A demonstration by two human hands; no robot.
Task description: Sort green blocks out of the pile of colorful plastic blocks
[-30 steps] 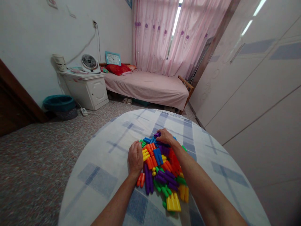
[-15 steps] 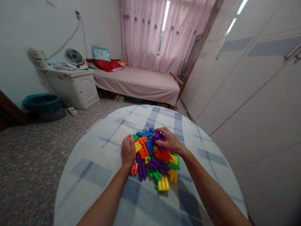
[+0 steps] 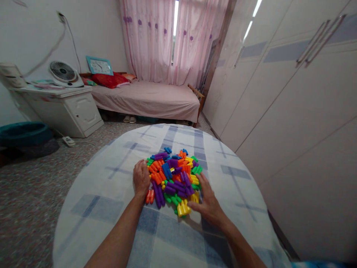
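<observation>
Head view: I judge the pile [image 3: 174,187] heaped, a blue piece [image 3: 167,150] outlying behind it; right hand [image 3: 208,203] spread alongside; left hand [image 3: 141,178], can't tell.

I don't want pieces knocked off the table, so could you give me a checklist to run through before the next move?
1. Pile clear of the table's edge: ok, tablecloth shows all round it.
2. Left hand beside the pile: ok, at its left edge.
3. Left hand free of pieces: cannot tell, its fingers hide what is under them.
4. Right hand open: ok, thumb and fingers apart, thumb by the yellow piece.
5. Pieces lying singly: not ok, many overlap.
</observation>
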